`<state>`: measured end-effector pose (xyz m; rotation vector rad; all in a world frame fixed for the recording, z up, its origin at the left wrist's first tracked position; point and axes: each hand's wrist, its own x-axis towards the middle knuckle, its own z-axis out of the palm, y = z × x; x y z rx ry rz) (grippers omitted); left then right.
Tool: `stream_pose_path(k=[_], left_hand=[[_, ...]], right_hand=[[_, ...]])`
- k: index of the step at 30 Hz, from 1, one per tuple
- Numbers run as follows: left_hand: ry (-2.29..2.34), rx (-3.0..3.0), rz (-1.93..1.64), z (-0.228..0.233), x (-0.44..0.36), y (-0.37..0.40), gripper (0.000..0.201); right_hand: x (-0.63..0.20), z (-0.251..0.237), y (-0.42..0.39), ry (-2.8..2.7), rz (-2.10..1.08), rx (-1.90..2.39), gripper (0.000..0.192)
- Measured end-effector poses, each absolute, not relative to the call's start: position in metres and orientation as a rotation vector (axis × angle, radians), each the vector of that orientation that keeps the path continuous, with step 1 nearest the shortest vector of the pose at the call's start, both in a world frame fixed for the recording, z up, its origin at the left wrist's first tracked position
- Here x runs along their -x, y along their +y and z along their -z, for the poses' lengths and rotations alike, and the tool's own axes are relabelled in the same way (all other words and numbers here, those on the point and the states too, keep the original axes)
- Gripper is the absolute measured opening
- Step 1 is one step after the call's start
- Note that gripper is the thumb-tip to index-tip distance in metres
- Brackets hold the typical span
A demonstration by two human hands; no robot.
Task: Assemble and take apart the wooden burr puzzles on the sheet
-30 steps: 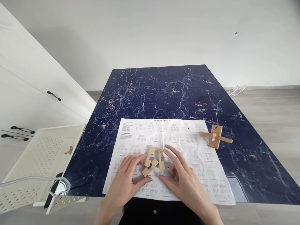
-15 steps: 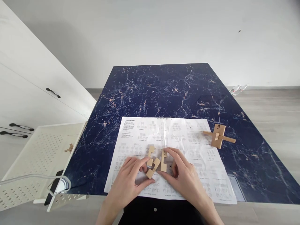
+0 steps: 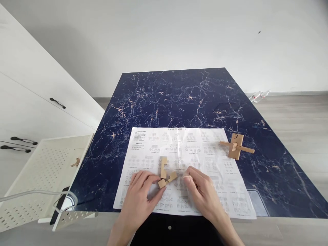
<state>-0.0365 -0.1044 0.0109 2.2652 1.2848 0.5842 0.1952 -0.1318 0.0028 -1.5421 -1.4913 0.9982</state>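
Grip of the left hand [image 3: 140, 200]: thumb and forefinger are closed on the near end of a tilted notched piece [image 3: 162, 183], pinching one corner block, probably because that leaves the notch and the far end uncovered. A second notched piece [image 3: 163, 167] points away from the person just beyond it; whether the two touch or only lie close cannot be told. Both are on a printed sheet [image 3: 228, 201], between the hands, a placement that seems to suit having the diagrams and the wood within one glance. Beside them, the right hand [image 3: 202, 193] is drawn together with its fingers curled under; whether it clasps anything cannot be told, since the knuckles and thumb hide the inside. Farther right, a wooden cross [image 3: 235, 147] stands with one arm over the sheet's edge and its plank on the table [image 3: 164, 99], perhaps put there to leave the middle free for handling. Its mark resembles a reversed 3. Under the sheet's right corner, a flat pale thing [image 3: 258, 202] is partly covered, so what it is remains unclear; the small print is too fine to read.
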Motion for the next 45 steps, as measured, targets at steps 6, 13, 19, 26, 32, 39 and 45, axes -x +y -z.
stream_pose_path(k=[6, 13, 19, 26, 32, 39, 45], left_hand=[[1.296, -2.152, -0.610, -0.015, 0.038, -0.106, 0.011], [1.347, -1.782, -0.672, -0.013, 0.036, -0.113, 0.019], [1.244, -1.332, -0.909, -0.023, 0.022, -0.104, 0.028], [1.025, -0.863, -1.019, -0.030, 0.017, -0.086, 0.036], [1.000, -0.699, -1.063, -0.020, 0.015, -0.082, 0.040], [0.963, -0.626, -1.089, -0.012, 0.021, -0.088, 0.033], [1.062, -0.758, -1.114, -0.009, 0.019, -0.092, 0.039]], right_hand=[[-0.199, -0.003, -0.134, -1.268, -1.292, 1.502, 0.055], [-0.201, -0.017, -0.133, -1.061, -1.357, 1.465, 0.068], [-0.200, -0.021, -0.129, -1.055, -1.331, 1.500, 0.065], [-0.201, -0.007, -0.130, -1.217, -1.230, 1.631, 0.067], [-0.200, 0.000, -0.128, -1.210, -1.199, 1.569, 0.052], [-0.197, -0.003, -0.129, -1.206, -1.198, 1.620, 0.042], [-0.196, -0.003, -0.131, -1.228, -1.220, 1.616, 0.041]])
